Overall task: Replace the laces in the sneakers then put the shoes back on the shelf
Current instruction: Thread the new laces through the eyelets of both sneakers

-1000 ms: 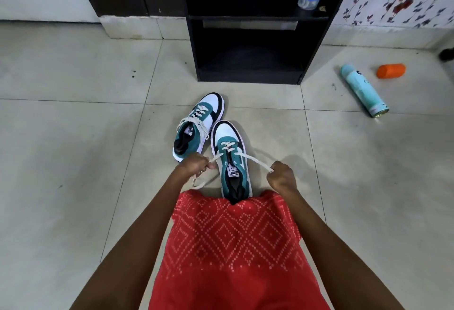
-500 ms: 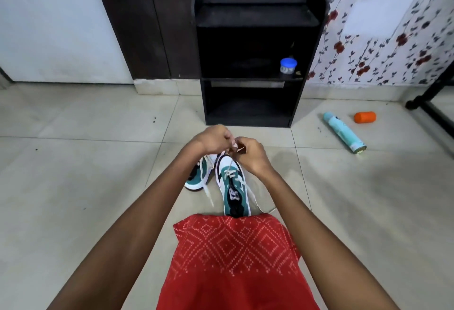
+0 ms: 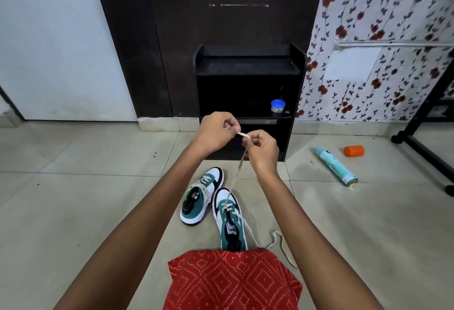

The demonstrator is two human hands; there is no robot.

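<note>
Two teal, white and black sneakers stand on the tiled floor. The left sneaker (image 3: 200, 200) is laced. The right sneaker (image 3: 231, 221) lies nearer me, partly laced. A cream lace (image 3: 235, 174) runs up taut from its eyelets to my raised hands. My left hand (image 3: 216, 133) pinches the lace tip and my right hand (image 3: 261, 146) pinches the lace just below it. The lace's other end (image 3: 280, 243) trails loose on the floor to the right of the shoe. The black shelf (image 3: 248, 64) stands against the wall behind my hands.
A small blue-lidded jar (image 3: 277, 107) sits on the shelf's middle board. A light-blue spray can (image 3: 336, 166) and an orange cap (image 3: 354, 150) lie on the floor at right. A black stand's wheeled base (image 3: 422, 147) is at far right. Red patterned cloth (image 3: 231, 282) covers my lap.
My hands have risen from just above the right sneaker, drawing one lace end up taut. The view has tilted upward, showing more wall. The other lace end has dropped to the floor.
</note>
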